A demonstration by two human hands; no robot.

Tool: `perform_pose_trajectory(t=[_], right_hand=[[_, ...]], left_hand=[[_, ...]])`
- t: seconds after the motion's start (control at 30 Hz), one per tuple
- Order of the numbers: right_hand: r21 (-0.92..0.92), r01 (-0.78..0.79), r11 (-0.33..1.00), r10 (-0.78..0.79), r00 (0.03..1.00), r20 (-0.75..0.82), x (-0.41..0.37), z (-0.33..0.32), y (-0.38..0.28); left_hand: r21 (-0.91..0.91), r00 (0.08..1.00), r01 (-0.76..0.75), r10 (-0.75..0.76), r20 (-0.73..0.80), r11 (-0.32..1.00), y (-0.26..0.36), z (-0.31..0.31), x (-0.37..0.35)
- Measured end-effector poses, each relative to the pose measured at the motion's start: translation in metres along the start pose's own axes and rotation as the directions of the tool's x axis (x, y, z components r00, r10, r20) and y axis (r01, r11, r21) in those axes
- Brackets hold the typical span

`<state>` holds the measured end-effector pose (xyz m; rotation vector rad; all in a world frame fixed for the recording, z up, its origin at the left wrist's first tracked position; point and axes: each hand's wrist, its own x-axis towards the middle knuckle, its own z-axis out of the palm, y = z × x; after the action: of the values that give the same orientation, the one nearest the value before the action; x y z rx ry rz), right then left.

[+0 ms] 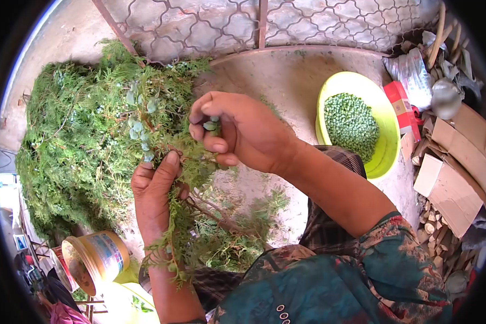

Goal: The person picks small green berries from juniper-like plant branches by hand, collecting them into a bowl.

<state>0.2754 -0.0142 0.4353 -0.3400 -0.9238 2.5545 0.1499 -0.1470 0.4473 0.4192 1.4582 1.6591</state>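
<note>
My left hand (155,186) is closed around a leafy conifer sprig (181,216), thumb pressed on its stem. Pale blue-green cones (137,129) cluster on the twig above that thumb. To the right, my right hand (248,129) is curled with a few small green cones (213,124) between its fingers and palm. Behind the left hand lies a large heap of cut conifer branches (75,146). More sprigs (232,248) rest on the floor below my hands. At the right stands a yellow-green basin (386,154) with many picked green cones (351,121) inside.
A metal lattice (200,27) runs along the back. Flattened cardboard (448,189), chopped wood (431,227), a red box (399,105) and a silvery plastic bag (410,75) crowd the right side. A yellow bucket (105,254) lies tipped at lower left.
</note>
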Motion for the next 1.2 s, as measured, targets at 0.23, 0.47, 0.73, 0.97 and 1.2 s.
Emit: perform_pose_trajectory(t=[0.23, 0.47, 0.73, 0.97, 1.2], right_hand=[[0.038, 0.054, 0.998, -0.055, 0.998, 0.027, 0.0, 0.003, 0.002], [-0.222, 0.081, 0.972, -0.084, 0.996, -0.005, -0.005, 0.003, 0.001], [-0.448, 0.031, 0.893, -0.091, 0.99, -0.112, -0.004, 0.005, 0.009], [-0.595, 0.0, 0.804, -0.071, 0.993, -0.097, -0.005, 0.003, 0.017], [-0.38, -0.051, 0.924, 0.021, 0.996, -0.084, -0.004, 0.008, 0.013]], left_hand=[[0.021, 0.999, 0.042, -0.042, 0.006, 0.999, -0.002, -0.005, 0.008], [0.005, 0.999, 0.038, -0.038, -0.022, 0.999, -0.001, 0.005, 0.002], [-0.009, 0.983, -0.174, 0.175, 0.059, 0.985, -0.02, 0.02, 0.005], [0.251, 0.944, -0.306, 0.26, 0.2, 0.918, -0.028, 0.015, 0.005], [0.156, 0.957, -0.29, 0.287, 0.039, 0.944, -0.024, 0.011, 0.009]])
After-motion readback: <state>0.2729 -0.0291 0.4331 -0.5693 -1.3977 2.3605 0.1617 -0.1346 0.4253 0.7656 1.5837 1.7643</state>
